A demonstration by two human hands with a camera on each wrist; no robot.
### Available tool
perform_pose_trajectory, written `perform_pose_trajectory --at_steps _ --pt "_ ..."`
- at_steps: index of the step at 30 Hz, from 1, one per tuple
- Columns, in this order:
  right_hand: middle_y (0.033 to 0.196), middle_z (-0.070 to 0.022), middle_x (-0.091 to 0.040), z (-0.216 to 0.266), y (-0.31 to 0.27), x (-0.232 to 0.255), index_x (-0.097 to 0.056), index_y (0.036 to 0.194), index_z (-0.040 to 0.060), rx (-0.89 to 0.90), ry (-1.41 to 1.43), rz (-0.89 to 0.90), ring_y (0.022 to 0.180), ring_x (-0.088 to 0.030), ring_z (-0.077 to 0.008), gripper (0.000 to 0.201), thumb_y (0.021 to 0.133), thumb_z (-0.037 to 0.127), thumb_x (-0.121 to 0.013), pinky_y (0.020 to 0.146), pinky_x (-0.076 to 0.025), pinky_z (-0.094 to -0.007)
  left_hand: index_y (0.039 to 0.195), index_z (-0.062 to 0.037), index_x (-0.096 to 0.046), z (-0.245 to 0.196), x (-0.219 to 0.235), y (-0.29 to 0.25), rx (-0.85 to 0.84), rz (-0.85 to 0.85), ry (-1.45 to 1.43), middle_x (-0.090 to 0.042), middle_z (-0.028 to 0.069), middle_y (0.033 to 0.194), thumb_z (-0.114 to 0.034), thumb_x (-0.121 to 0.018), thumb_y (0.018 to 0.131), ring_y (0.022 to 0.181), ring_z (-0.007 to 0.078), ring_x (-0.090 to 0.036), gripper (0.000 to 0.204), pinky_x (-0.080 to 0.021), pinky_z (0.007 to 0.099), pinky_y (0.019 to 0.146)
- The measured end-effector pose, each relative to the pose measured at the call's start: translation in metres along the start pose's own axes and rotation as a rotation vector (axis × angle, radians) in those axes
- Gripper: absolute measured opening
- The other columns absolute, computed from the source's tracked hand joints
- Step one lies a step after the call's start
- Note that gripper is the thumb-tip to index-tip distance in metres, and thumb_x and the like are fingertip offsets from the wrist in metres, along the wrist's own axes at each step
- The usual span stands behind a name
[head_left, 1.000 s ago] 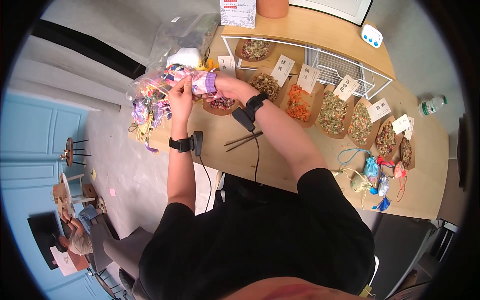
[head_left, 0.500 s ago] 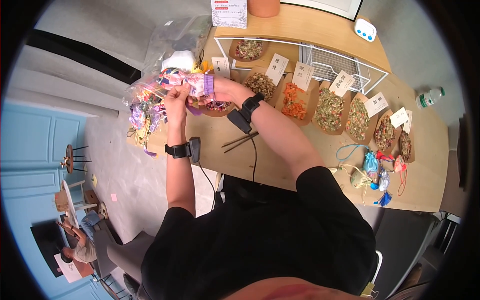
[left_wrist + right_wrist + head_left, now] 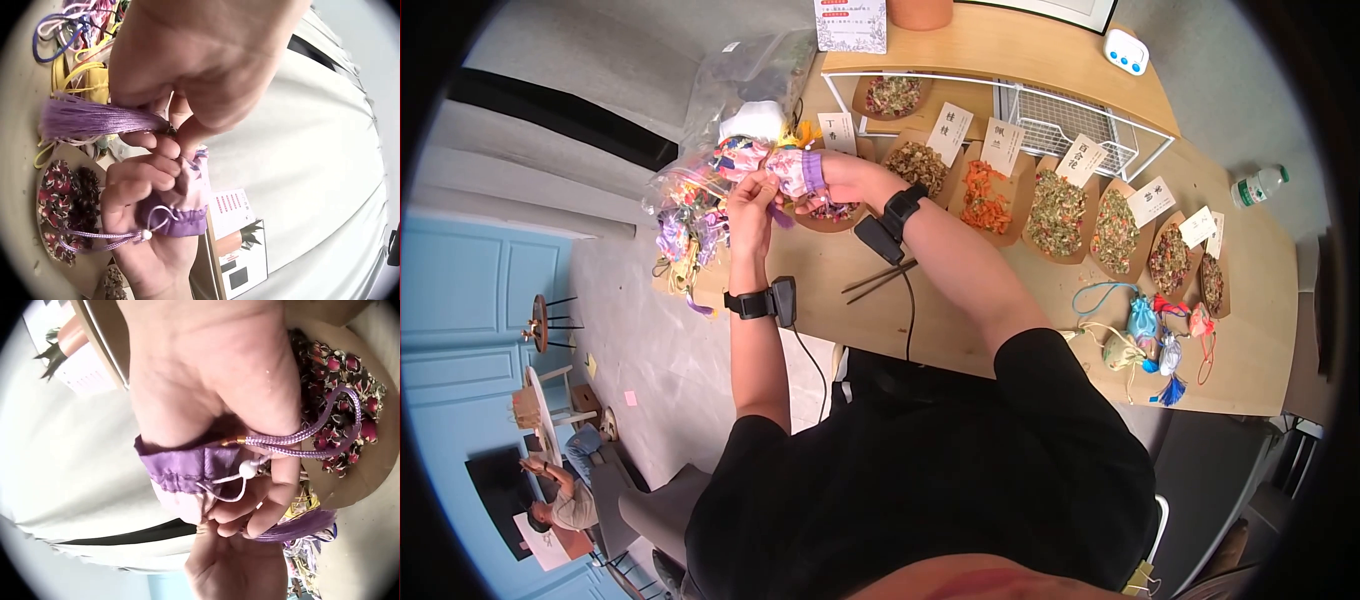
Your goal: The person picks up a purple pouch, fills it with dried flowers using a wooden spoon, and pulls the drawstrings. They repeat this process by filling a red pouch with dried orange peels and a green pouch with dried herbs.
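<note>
Pouch [image 3: 181, 469]: closed end pinched by left hand [image 3: 206, 56], mouth gripped by right hand [image 3: 212, 369] | tassel [image 3: 94, 119]: beside pouch | dried flowers [image 3: 62, 206]: near pouch

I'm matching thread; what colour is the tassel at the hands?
Purple; the tassel shows best from the left wrist.

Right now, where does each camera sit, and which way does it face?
Head: on the person's head, facing forward and down at the table; shows arms, left hand, right hand, shirt.
Left wrist: on that wrist, facing the left hand's grip; both hands show.
Right wrist: on that wrist, facing the right hand's grip; both hands show.
Both wrist views share the pouch and dried buds.
</note>
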State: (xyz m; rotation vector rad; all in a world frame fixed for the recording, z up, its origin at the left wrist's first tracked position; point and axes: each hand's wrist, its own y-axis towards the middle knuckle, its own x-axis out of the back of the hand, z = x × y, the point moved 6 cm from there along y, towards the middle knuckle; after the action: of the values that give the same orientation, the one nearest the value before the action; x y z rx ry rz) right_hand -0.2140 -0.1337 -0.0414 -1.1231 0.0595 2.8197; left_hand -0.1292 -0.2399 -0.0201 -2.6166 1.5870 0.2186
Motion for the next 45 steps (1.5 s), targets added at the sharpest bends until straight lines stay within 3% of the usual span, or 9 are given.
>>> perform_pose_trajectory --at_steps 3,7,10,13,21,24,30,39,45 --pt "0.102 -0.0064 -0.069 0.009 -0.005 -0.010 -0.061 0.115 0.0087 0.017 -0.050 -0.088 0.090 -0.066 -0.0177 0.028 0.103 0.030 -0.049 0.077 -0.057 -0.0411 0.103 0.0010 -0.065 0.004 0.006 0.002 0.005 0.003 -0.044 -0.062 0.0022 0.075 -0.008 -0.063 0.095 0.065 0.0093 -0.055 0.012 -0.043 0.0214 0.060" --pt "0.099 -0.0073 -0.069 0.004 0.003 -0.002 -0.062 0.114 0.0081 0.036 0.067 -0.053 0.086 -0.067 -0.0183 0.027 0.101 0.030 -0.053 0.077 -0.057 -0.0407 0.100 -0.0008 -0.065 -0.002 0.003 0.001 -0.021 -0.017 -0.101 -0.061 0.0007 0.072 -0.011 -0.062 0.096 0.063 0.0079 -0.054 0.012 -0.042 0.0211 0.059" --pt "0.101 -0.0080 -0.069 0.006 -0.003 -0.001 -0.061 0.116 0.0077 0.029 0.096 -0.098 0.086 -0.067 -0.0189 0.027 0.100 0.028 -0.055 0.078 -0.057 -0.0402 0.097 -0.0021 -0.065 -0.010 0.000 -0.003 -0.027 -0.083 0.225 -0.060 0.0001 0.069 -0.015 -0.062 0.097 0.060 0.0072 -0.054 0.013 -0.041 0.0207 0.058" --pt "0.104 -0.0091 -0.069 0.001 -0.001 -0.002 -0.060 0.118 0.0067 0.010 0.034 -0.076 0.089 -0.067 -0.0199 0.027 0.100 0.027 -0.055 0.080 -0.057 -0.0402 0.095 -0.0028 -0.064 -0.016 -0.006 -0.007 0.021 -0.061 0.280 -0.060 -0.0003 0.067 -0.016 -0.063 0.097 0.058 0.0066 -0.053 0.014 -0.040 0.0203 0.057" --pt "0.101 -0.0098 -0.069 0.001 0.001 0.005 -0.060 0.116 0.0032 0.088 0.114 -0.064 0.089 -0.068 -0.0215 0.028 0.101 0.026 -0.054 0.077 -0.059 -0.0398 0.101 0.0005 -0.064 -0.010 0.006 0.000 -0.044 -0.013 0.062 -0.064 0.0025 0.074 -0.011 -0.060 0.098 0.063 0.0079 -0.056 0.013 -0.042 0.0201 0.059" --pt "0.102 -0.0111 -0.068 -0.003 0.002 0.010 -0.059 0.117 0.0009 -0.003 -0.029 -0.085 0.088 -0.068 -0.0214 0.031 0.100 0.027 -0.055 0.075 -0.059 -0.0390 0.101 0.0010 -0.064 -0.012 0.004 -0.001 -0.069 -0.038 0.123 -0.064 0.0020 0.074 -0.011 -0.060 0.098 0.062 0.0073 -0.055 0.013 -0.042 0.0199 0.058" --pt "0.098 -0.0097 -0.067 -0.002 0.004 0.014 -0.059 0.115 0.0006 0.036 -0.053 -0.094 0.080 -0.067 -0.0184 0.032 0.099 0.028 -0.057 0.070 -0.060 -0.0367 0.099 0.0010 -0.062 -0.017 0.007 -0.002 -0.085 -0.077 0.122 -0.061 -0.0003 0.073 -0.011 -0.060 0.098 0.061 0.0056 -0.051 0.012 -0.039 0.0200 0.056" --pt "0.092 -0.0083 -0.065 0.002 -0.002 0.014 -0.061 0.114 0.0014 0.004 -0.169 -0.202 0.083 -0.066 -0.0192 0.028 0.094 0.020 -0.060 0.074 -0.059 -0.0482 0.097 -0.0002 -0.060 -0.023 0.006 -0.005 -0.125 -0.158 0.283 -0.059 -0.0007 0.071 -0.013 -0.061 0.098 0.057 0.0047 -0.049 0.013 -0.037 0.0202 0.052" --pt "0.103 -0.0074 -0.064 0.011 -0.010 0.020 -0.058 0.120 0.0026 -0.013 -0.241 -0.193 0.089 -0.064 -0.0183 0.029 0.095 0.018 -0.059 0.075 -0.057 -0.0455 0.097 -0.0002 -0.059 -0.027 0.006 -0.008 -0.121 -0.189 0.292 -0.059 -0.0004 0.073 -0.012 -0.061 0.097 0.056 0.0051 -0.047 0.012 -0.036 0.0209 0.051"
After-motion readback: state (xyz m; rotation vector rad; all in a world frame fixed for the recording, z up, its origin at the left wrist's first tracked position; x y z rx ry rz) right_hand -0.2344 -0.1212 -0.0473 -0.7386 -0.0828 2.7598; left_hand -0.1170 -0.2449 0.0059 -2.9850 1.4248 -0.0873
